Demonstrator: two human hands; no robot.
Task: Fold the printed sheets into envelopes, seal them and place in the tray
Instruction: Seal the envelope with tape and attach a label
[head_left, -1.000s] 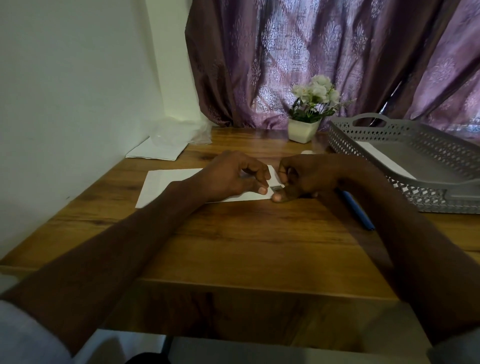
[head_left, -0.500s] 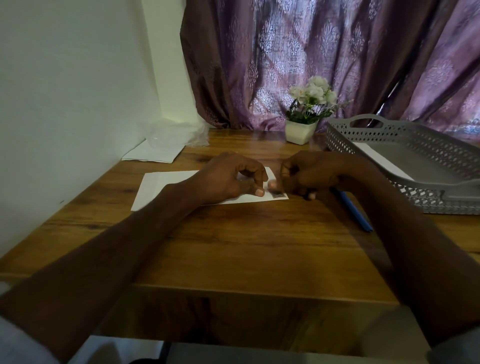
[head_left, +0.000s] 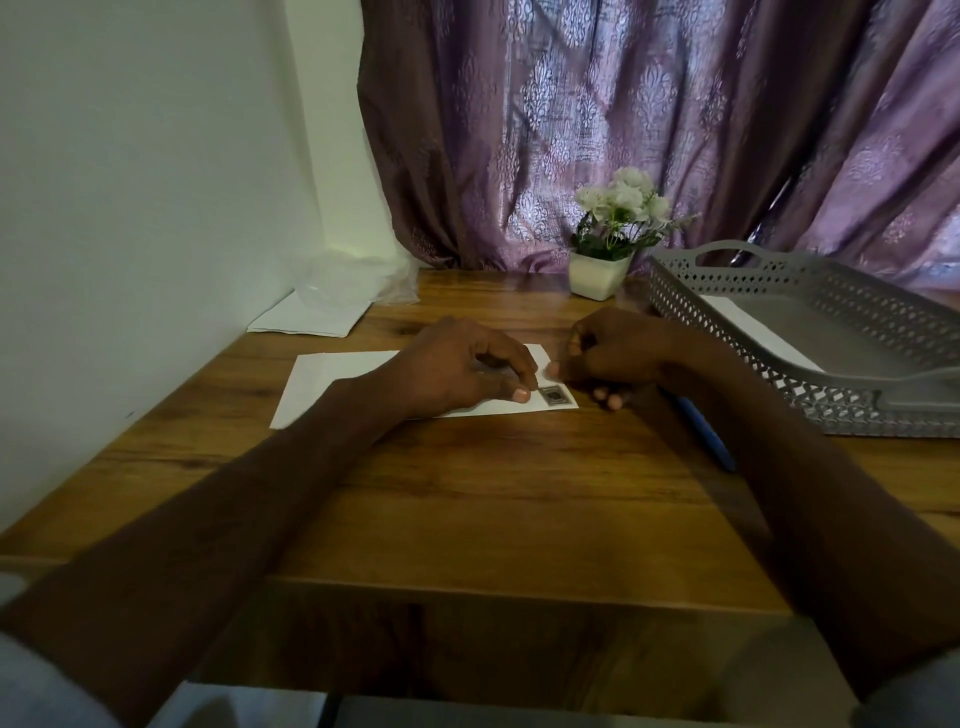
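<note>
A white envelope (head_left: 332, 382) lies flat on the wooden table (head_left: 493, 493). A small dark stamp (head_left: 554, 395) sits on its near right corner. My left hand (head_left: 457, 369) rests on the envelope with fingers curled and holds it down, its thumb tip just left of the stamp. My right hand (head_left: 613, 353) hovers at the envelope's right edge, fingers curled in, and nothing shows in it. The grey perforated tray (head_left: 852, 306) stands at the right with a white envelope (head_left: 743, 322) lying inside.
A blue pen (head_left: 706, 436) lies on the table under my right forearm. A white pot of flowers (head_left: 597, 273) stands at the back by the purple curtain. White papers (head_left: 311, 319) and clear plastic lie in the back left corner by the wall.
My right hand has drawn back to the right off the envelope's corner, uncovering the stamp. My left hand stays on the envelope.
</note>
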